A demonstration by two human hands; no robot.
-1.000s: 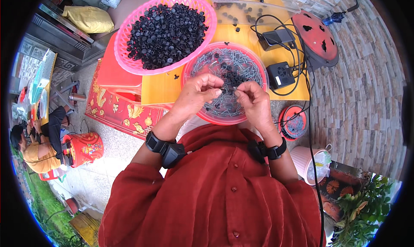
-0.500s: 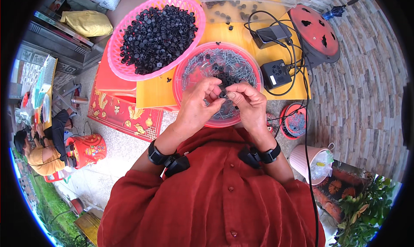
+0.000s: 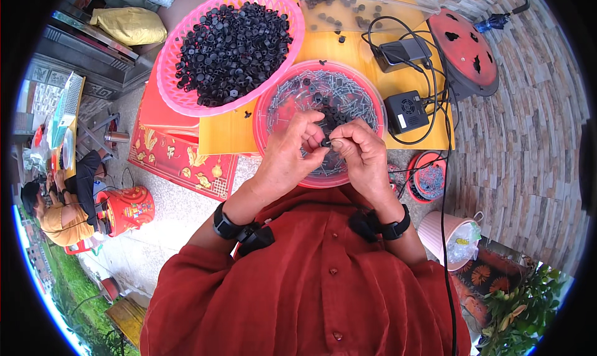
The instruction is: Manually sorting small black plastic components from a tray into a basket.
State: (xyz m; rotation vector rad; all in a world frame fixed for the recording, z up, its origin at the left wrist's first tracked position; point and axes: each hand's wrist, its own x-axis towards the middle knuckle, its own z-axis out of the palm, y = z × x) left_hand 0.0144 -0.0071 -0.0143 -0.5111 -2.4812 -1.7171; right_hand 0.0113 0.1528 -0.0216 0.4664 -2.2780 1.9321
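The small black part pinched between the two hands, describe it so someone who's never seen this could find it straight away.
Start at the yellow table and find the round red basin of thin metal pins at its near edge. Over that basin the left hand and right hand meet. The small black part sits pinched between their fingertips, lifted clear, unlike the loose black pieces lying in the basin.

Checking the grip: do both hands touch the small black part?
Touching. The head view shows the left hand and right hand fingertips pinching the small black part between them.
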